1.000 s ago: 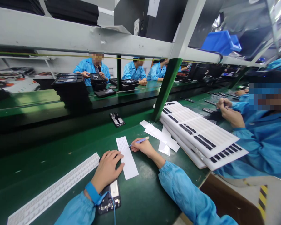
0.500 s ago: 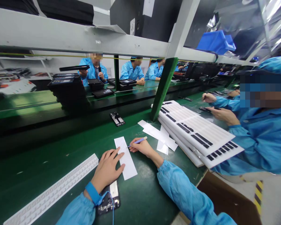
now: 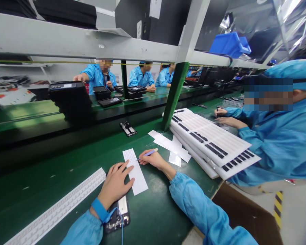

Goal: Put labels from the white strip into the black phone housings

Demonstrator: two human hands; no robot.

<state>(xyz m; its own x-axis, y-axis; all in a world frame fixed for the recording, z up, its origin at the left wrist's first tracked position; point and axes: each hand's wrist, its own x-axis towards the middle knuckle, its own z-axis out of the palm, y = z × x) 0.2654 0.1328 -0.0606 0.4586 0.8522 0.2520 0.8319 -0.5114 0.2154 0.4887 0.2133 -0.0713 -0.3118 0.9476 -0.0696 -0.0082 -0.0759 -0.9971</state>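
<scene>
My left hand [image 3: 115, 183] lies flat with fingers spread, pressing the near half of a white paper strip [image 3: 135, 172] on the green bench [image 3: 155, 217]. Under its wrist lies an opened phone [image 3: 118, 214], partly hidden. A blue wrist strap [image 3: 100, 210] with a cord circles that wrist. My right hand [image 3: 153, 159] is closed on blue tweezers [image 3: 146, 154], whose tip touches the far end of the strip.
A long white strip of small parts [image 3: 56, 212] lies to the left. Loose white strips [image 3: 172, 146] and stacked white sheets with black pieces [image 3: 211, 143] lie to the right. Another phone part [image 3: 128, 129] sits farther back. A co-worker in blue [image 3: 277, 136] sits right; others work across the line.
My hands have hardly moved on the strip. The co-worker on the right has reached farther away along the bench. A person across the line has set a black tray on a stack.
</scene>
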